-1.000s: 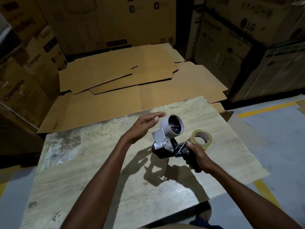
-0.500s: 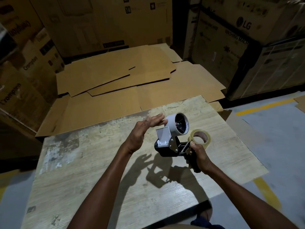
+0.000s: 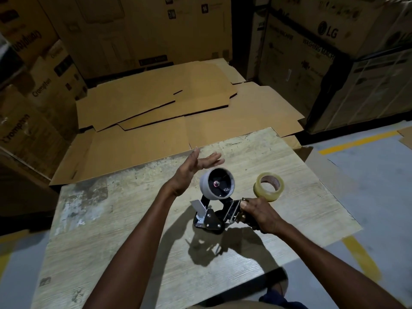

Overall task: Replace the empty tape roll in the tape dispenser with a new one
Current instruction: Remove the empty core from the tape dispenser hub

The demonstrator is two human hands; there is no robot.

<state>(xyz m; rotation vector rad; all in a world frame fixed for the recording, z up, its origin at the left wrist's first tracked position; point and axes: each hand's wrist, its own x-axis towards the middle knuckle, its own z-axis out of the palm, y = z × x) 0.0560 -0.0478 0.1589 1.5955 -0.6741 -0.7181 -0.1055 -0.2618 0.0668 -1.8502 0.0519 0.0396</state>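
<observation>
Tape dispenser at table centre, handle clenched in right hand. Hub bare or ringed by a spent core, cannot tell which. At two o'clock, just beyond that hand, new tape roll, not yet mounted. At eleven o'clock, left hand flat, grasping nothing. Loading and threading probably remaining.
</observation>
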